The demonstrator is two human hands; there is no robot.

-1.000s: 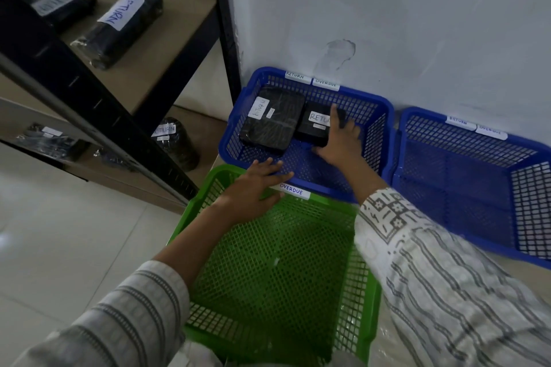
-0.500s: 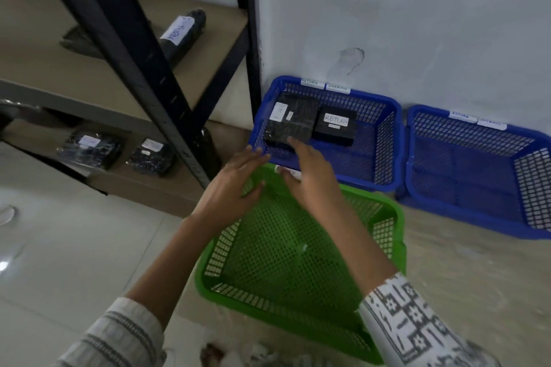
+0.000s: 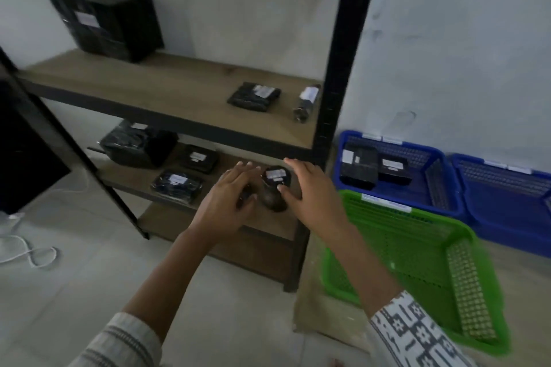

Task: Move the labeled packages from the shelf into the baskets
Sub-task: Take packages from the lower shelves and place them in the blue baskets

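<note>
Holds both hands out over the lowest shelf board (image 3: 268, 226). Has the left hand (image 3: 229, 199) open, fingers stretched, just left of the round black package (image 3: 275, 188) with a white label on top; touching or not, cannot tell. Has the right hand (image 3: 307, 191) open too, thumb at the right side of this package. Further left on the same board, a flat package (image 3: 177, 186). To the right, in the far blue basket (image 3: 435, 182), two black boxes (image 3: 357, 171) side by side. Near to it, the green basket (image 3: 465, 292).
</note>
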